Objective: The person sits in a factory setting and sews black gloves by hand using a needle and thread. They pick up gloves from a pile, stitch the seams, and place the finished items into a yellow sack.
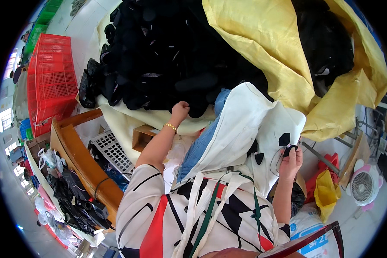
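Observation:
My right hand (291, 164) pinches a small black fabric piece (290, 149) above the white cloth (245, 109) spread over my lap. Just beyond the fingertips lies another black piece (284, 139). A pointed black scrap (259, 158) rests on the cloth to the left, and a thin dark thread (272, 162) loops beside my right hand. My left hand (180, 111), a gold bracelet (170, 127) at its wrist, is closed at the near edge of a large heap of black fabric items (176, 56). Whatever its fingers may hold is too small to make out.
Yellow woven sacking (262, 30) covers the far right, with more black items inside. On the left stand red plastic crates (51, 77), a wooden frame (84, 163) and a white perforated basket (112, 150). A small fan (364, 185) and a yellow bag (327, 193) are at right.

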### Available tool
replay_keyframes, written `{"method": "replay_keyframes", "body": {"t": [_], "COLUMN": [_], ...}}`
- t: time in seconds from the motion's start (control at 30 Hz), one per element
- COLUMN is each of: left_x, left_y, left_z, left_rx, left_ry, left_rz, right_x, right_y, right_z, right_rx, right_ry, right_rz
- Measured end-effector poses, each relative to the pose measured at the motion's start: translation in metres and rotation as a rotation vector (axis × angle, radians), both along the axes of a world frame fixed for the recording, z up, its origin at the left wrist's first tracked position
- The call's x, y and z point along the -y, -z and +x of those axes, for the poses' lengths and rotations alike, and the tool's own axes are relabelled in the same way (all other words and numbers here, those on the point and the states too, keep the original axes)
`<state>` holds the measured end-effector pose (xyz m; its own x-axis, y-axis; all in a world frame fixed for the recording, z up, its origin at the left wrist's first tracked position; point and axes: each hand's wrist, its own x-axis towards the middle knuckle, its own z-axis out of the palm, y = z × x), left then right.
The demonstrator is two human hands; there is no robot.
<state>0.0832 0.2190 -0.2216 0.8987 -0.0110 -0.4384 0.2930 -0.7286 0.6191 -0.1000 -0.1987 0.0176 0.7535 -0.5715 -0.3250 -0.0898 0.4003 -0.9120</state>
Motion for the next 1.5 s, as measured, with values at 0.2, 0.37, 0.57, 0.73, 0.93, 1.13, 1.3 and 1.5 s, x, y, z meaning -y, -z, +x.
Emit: {"method": "replay_keyframes", "body": {"t": [0.2,0.37,0.57,0.73,0.93,1.13,1.3,1.5], "left_x": [0.027,0.054,0.047,0.047,0.088,0.133,0.163,0.178], "left_y": [0.028,0.015,-0.067,-0.212,-0.306,-0.284,-0.279,-0.293], "left_z": [0.025,0.027,0.025,-0.008,-0.109,-0.158,-0.151,-0.153], "left_rx": [-0.068,-0.016,-0.152,-0.149,-0.367,-0.65,-0.548,-0.591], "left_ry": [0.146,0.454,0.158,-0.09,-0.398,-0.168,0.029,-0.217], "left_rz": [0.373,0.413,-0.107,-0.734,-1.078,-1.016,-0.858,-1.071], "right_x": [-0.001,-0.002,0.002,-0.004,-0.027,-0.044,-0.046,-0.063], "right_y": [0.003,0.007,0.003,-0.002,-0.013,-0.034,-0.035,-0.042], "right_z": [0.007,0.002,-0.003,-0.022,-0.053,-0.078,-0.082,-0.074], "right_rx": [-0.027,-0.023,-0.061,0.156,0.194,0.196,0.271,0.261], "right_ry": [-0.003,0.042,0.043,0.084,0.096,0.047,0.077,0.027], "right_rz": [-0.007,-0.055,0.003,0.158,0.218,0.202,0.221,0.325]}}
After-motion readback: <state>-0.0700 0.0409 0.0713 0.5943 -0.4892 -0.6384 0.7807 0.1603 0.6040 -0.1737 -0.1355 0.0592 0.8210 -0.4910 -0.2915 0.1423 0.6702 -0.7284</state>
